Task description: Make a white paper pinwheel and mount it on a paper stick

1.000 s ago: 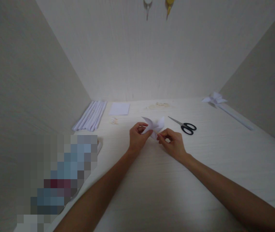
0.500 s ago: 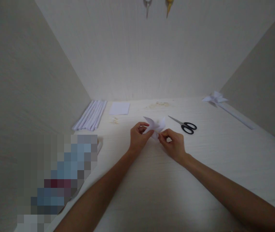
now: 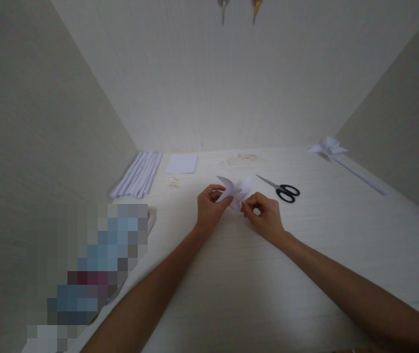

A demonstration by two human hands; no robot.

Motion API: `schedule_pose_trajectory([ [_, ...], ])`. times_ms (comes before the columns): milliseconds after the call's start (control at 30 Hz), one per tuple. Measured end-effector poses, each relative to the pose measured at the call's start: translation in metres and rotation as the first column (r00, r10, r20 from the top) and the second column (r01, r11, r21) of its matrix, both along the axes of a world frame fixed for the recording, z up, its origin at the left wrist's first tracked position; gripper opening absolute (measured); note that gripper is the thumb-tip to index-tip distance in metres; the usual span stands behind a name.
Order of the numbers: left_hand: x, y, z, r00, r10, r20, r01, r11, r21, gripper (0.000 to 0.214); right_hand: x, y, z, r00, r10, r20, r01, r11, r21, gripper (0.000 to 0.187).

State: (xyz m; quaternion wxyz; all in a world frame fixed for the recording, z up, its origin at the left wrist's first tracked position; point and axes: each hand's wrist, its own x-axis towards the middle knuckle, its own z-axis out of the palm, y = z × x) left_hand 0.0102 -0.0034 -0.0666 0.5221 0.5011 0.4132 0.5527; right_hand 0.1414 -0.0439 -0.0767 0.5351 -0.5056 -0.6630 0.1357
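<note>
Noting a white paper pinwheel (image 3: 236, 190), blades curled, over the middle of the table (image 3: 227, 289), we see the left hand (image 3: 211, 203) pinching it in its grip and the right hand (image 3: 264, 215) with fingertips pressed together just beside it, anything between them too small to tell. We log black-handled scissors (image 3: 279, 188) right, a square sheet (image 3: 182, 163) and paper tubes (image 3: 138, 174) left, a second pinwheel (image 3: 329, 147) far right; a pixelated patch (image 3: 99, 264) hides the near left.

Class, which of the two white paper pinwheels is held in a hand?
The central pinwheel, left of the scissors: the left hand grips it. The other pinwheel lies far right, unheld.
</note>
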Motion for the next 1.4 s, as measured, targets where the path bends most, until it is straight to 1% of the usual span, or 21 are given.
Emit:
schedule_pose_trajectory([
  [133, -0.0001, -0.0002, 0.0012, 1.000, -0.001, -0.006, 0.001, 1.000, 0.003, 0.023, -0.0005, 0.0013, -0.0009, 1.000, 0.020, -0.008, -0.021, 0.999, -0.031, 0.014],
  [233, -0.0002, -0.0001, 0.0018, 1.000, 0.003, -0.003, -0.003, 1.000, 0.007, 0.024, -0.0005, 0.0019, -0.0009, 0.999, 0.025, 0.022, -0.024, 0.999, -0.047, 0.015],
  [433, -0.0001, 0.0010, 0.0001, 0.999, 0.003, -0.038, -0.002, 1.000, 0.022, 0.025, -0.0016, 0.0019, 0.0021, 0.996, 0.011, 0.094, -0.009, 1.000, -0.019, 0.017],
  [667, -0.0003, 0.0025, -0.0010, 1.000, -0.009, -0.029, 0.010, 1.000, 0.022, 0.025, -0.0022, 0.0017, -0.0035, 0.989, 0.020, 0.146, -0.009, 0.997, -0.079, 0.012],
  [833, -0.0003, 0.0017, 0.0006, 0.999, 0.012, -0.044, -0.012, 1.000, 0.013, 0.024, -0.0041, 0.0015, -0.0035, 0.982, 0.051, 0.180, -0.026, 0.990, -0.137, 0.007],
  [967, -0.0005, 0.0010, 0.0008, 0.997, 0.018, -0.072, -0.016, 0.999, 0.028, 0.023, -0.0040, 0.0017, -0.0019, 0.981, 0.015, 0.195, 0.002, 0.996, -0.087, 0.002],
  [1100, -0.0009, 0.0005, 0.0002, 0.993, 0.024, -0.115, -0.017, 0.998, 0.057, 0.022, -0.0028, 0.0011, -0.0007, 0.968, -0.040, 0.247, 0.038, 0.999, 0.013, 0.005],
  [1200, -0.0011, 0.0000, 0.0000, 0.988, 0.029, -0.152, -0.017, 0.997, 0.080, 0.021, -0.0018, 0.0007, -0.0002, 0.963, -0.036, 0.267, 0.023, 0.998, 0.052, 0.010],
  [1300, -0.0011, -0.0001, 0.0000, 0.981, 0.048, -0.186, -0.030, 0.995, 0.097, 0.020, -0.0018, 0.0008, -0.0001, 0.965, -0.012, 0.262, 0.017, 1.000, -0.015, 0.013],
  [1400, -0.0009, 0.0001, -0.0001, 0.972, 0.072, -0.224, -0.045, 0.991, 0.125, 0.019, -0.0027, 0.0007, 0.0009, 0.952, 0.002, 0.305, 0.031, 0.994, -0.102, 0.017],
])
